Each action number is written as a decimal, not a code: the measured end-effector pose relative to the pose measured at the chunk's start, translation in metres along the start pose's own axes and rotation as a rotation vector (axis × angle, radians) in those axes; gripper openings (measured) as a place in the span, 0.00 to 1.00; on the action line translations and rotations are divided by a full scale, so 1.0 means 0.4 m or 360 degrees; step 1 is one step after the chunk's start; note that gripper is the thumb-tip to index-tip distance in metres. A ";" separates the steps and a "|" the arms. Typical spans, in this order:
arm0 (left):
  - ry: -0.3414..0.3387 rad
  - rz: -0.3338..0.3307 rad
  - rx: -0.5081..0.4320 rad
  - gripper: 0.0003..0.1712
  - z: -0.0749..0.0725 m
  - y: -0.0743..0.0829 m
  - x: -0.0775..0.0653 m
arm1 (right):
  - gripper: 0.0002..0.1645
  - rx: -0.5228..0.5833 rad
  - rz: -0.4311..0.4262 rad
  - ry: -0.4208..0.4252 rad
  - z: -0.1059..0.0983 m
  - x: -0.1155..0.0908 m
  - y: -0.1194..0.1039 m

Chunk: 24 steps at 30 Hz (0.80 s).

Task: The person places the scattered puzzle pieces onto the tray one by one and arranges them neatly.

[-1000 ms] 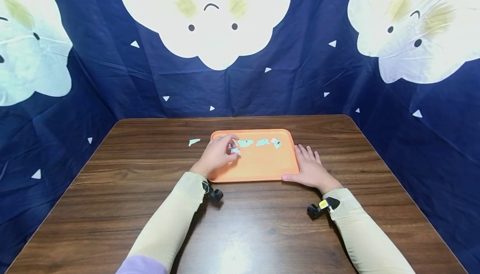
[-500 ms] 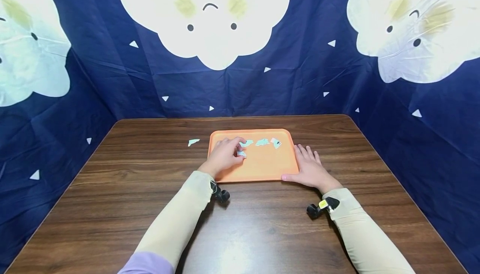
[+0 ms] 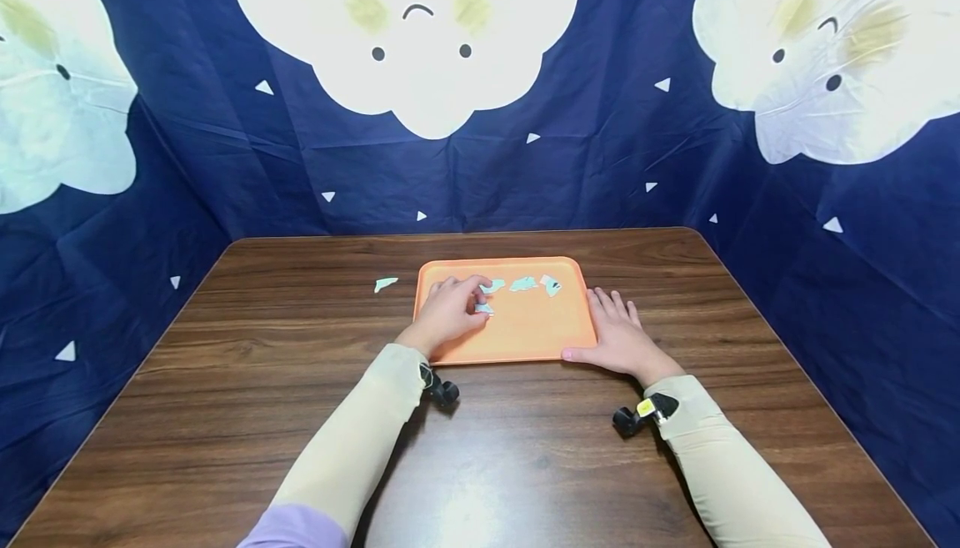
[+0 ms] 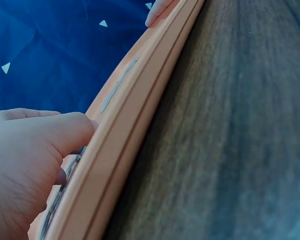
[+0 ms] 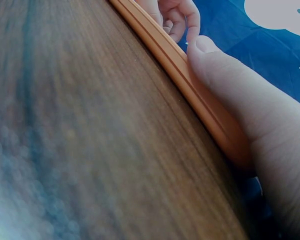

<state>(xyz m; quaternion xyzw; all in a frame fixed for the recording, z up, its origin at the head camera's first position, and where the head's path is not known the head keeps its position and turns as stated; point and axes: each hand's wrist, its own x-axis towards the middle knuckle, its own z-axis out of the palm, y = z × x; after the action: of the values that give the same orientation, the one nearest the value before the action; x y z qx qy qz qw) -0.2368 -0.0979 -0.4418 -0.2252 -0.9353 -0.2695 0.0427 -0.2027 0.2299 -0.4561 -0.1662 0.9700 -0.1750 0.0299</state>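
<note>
An orange tray (image 3: 532, 331) lies on the wooden table. My left hand (image 3: 450, 312) is over its left part, thumb and fingers curled about a pale blue-green torn paper piece (image 3: 484, 309) at the tray's surface; the fingers hide part of it. Just beyond are three similar pieces in a row: one paper piece (image 3: 493, 286) partly covered by my fingers, a middle piece (image 3: 523, 284), and a piece with a dark mark (image 3: 552, 286). My right hand (image 3: 624, 339) rests along the tray's right edge, fingers extended, its thumb (image 5: 210, 57) against the near corner.
Left of the tray, another torn paper piece (image 3: 386, 284) lies on the brown table (image 3: 285, 339). A dark blue curtain (image 3: 390, 173) with white clouds surrounds the table's back and sides.
My left hand has moved a little right and nearer to me across the tray, the paper piece going with it, and then stayed still. The right hand keeps its place.
</note>
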 end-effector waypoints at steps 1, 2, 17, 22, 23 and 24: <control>0.0006 0.0004 -0.0013 0.30 0.001 -0.003 0.000 | 0.80 -0.0004 0.0000 0.0000 0.000 0.000 0.000; 0.0012 0.0002 -0.0034 0.30 0.002 -0.005 -0.001 | 0.80 -0.0007 0.0000 -0.0002 0.000 0.000 0.000; 0.0390 -0.0005 -0.0261 0.26 -0.072 -0.116 -0.037 | 0.80 0.0001 -0.0001 0.0001 -0.001 -0.001 0.002; 0.0544 -0.0049 -0.0222 0.24 -0.087 -0.183 -0.057 | 0.80 0.0000 -0.0003 -0.0005 -0.001 -0.002 0.001; 0.0558 -0.0061 -0.0223 0.24 -0.092 -0.195 -0.061 | 0.80 0.0008 -0.0005 -0.0003 -0.001 -0.001 0.001; 0.0567 -0.0070 -0.0207 0.24 -0.097 -0.209 -0.065 | 0.80 0.0009 -0.0006 -0.0001 -0.001 -0.001 0.000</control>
<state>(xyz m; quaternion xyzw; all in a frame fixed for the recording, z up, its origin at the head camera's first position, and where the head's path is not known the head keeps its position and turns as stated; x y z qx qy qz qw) -0.2523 -0.1916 -0.4547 -0.1556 -0.8983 -0.3658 0.1871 -0.2025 0.2302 -0.4559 -0.1681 0.9691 -0.1778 0.0302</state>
